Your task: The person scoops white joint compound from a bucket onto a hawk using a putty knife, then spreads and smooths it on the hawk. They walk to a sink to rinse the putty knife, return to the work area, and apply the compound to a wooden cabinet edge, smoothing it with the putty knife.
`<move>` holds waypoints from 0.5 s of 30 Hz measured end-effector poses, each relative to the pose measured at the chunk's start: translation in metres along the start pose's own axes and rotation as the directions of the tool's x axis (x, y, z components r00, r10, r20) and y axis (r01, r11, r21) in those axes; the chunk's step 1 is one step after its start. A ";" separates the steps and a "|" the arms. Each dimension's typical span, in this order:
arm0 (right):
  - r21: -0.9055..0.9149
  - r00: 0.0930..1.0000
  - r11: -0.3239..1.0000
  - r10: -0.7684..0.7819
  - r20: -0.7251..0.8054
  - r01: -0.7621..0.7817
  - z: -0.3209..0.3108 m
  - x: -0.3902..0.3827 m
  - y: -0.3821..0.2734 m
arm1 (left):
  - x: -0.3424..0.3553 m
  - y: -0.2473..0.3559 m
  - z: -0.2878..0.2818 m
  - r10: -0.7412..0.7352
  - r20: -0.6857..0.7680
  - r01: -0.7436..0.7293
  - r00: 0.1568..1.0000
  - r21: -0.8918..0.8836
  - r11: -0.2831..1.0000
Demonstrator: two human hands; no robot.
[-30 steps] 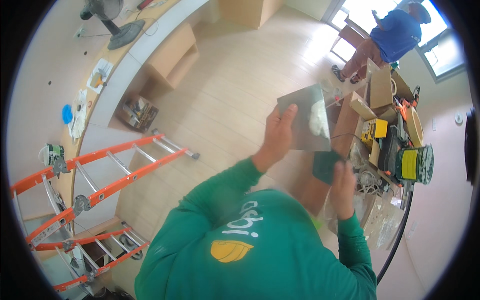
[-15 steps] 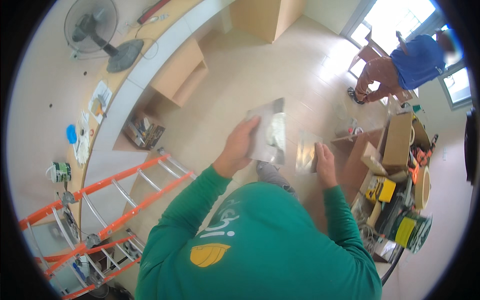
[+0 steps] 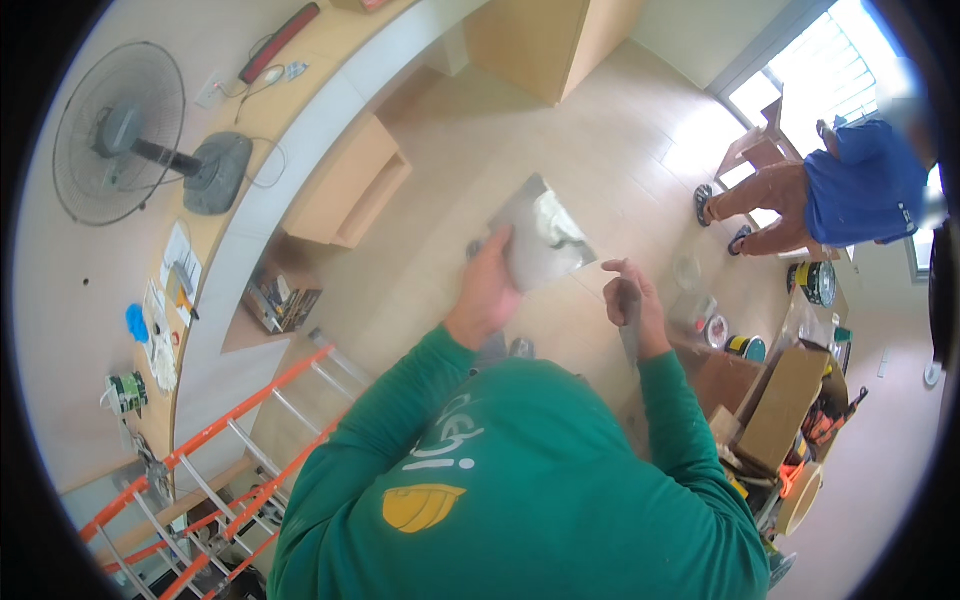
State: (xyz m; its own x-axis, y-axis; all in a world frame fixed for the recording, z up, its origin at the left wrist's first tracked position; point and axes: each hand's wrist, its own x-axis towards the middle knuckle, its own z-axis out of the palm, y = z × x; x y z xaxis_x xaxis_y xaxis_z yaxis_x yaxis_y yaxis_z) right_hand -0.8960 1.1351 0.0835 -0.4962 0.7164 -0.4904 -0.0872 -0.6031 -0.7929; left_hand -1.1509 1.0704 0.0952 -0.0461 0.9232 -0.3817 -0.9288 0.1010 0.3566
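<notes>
My left hand (image 3: pixel 484 292) is closed on the near edge of a flat metal plate (image 3: pixel 525 252). A smear of white putty (image 3: pixel 556 220) lies on the plate's far side, close to its edge. To the right of it, my right hand (image 3: pixel 648 312) grips a thin metal putty blade (image 3: pixel 629 318), seen nearly edge-on. The blade and the plate are apart, with a small gap between them. Motion blurs the blade's outline, so its handle cannot be made out.
An orange ladder (image 3: pixel 225 432) stands at the left, below a curved counter (image 3: pixel 225 240) bearing a fan (image 3: pixel 215 175). At the right are a cardboard box (image 3: pixel 785 412) and several cans. A person in a blue shirt (image 3: pixel 865 185) stands at the far right.
The plate has turned in my left hand, its far corner now pointing up. My right hand has rotated the blade from face-on to edge-on. The view has shifted, and the person in blue is more upright.
</notes>
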 end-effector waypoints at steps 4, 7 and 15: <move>-0.360 0.987 0.920 -0.159 0.022 0.156 0.056 0.072 -0.033 | 0.111 0.011 0.006 0.022 0.120 -0.025 0.993 0.025 0.999; -0.517 0.971 0.825 -0.231 0.059 0.228 0.064 0.148 -0.054 | 0.187 0.029 0.012 -0.004 0.220 -0.008 0.976 0.054 0.999; -0.503 0.985 0.862 -0.137 -0.107 0.065 0.063 0.310 -0.117 | 0.357 0.091 -0.017 -0.126 0.249 0.042 0.960 0.315 0.948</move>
State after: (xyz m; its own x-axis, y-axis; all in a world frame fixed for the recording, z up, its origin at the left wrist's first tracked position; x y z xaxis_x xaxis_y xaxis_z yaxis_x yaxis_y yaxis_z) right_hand -1.0942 1.4052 0.0474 -0.3846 0.8255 -0.4130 0.3266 -0.2968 -0.8974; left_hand -1.2583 1.4029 -0.0231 0.1640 0.9662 -0.1990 -0.7668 0.2518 0.5904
